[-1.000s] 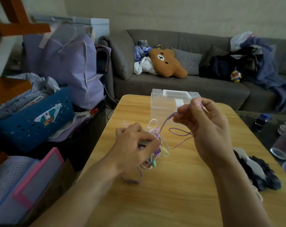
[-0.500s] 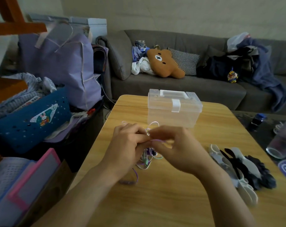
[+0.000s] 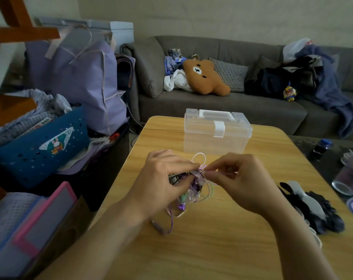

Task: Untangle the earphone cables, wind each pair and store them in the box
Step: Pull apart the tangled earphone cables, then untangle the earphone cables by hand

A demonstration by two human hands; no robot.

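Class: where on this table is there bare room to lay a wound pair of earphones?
Bare wood lies on the table near its front edge between the forearms, and left of the clear box. The right edge is crowded by dark gloves.

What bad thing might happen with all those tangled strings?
The right hand pinches a purple strand while the left hand grips the earphone tangle; a hard pull might tighten the knot or snap a wire. The loose end lying on the table might catch again.

Both hands (image 3: 200, 184) on seemingly tangled earphone cables (image 3: 193, 186)
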